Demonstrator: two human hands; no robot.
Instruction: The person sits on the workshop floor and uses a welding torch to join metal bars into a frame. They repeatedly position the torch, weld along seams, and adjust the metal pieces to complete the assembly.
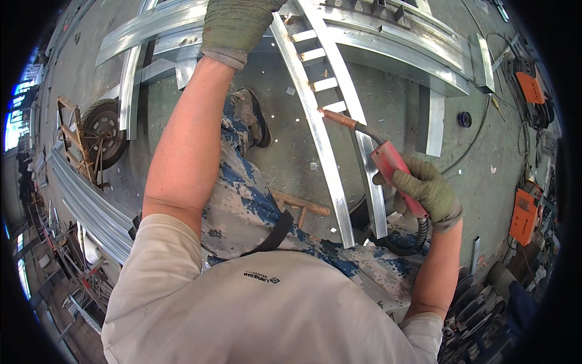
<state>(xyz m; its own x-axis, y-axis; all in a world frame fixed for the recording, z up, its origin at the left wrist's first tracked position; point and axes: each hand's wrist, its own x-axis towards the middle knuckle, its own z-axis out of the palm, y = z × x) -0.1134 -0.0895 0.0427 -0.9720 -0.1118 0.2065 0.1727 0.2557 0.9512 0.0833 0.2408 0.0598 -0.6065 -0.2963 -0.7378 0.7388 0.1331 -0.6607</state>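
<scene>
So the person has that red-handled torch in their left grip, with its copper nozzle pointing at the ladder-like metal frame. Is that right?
Not quite: the head view shows the red-handled torch in the person's right grip, not the left. Its copper nozzle does point at the ladder-like metal frame.
</scene>
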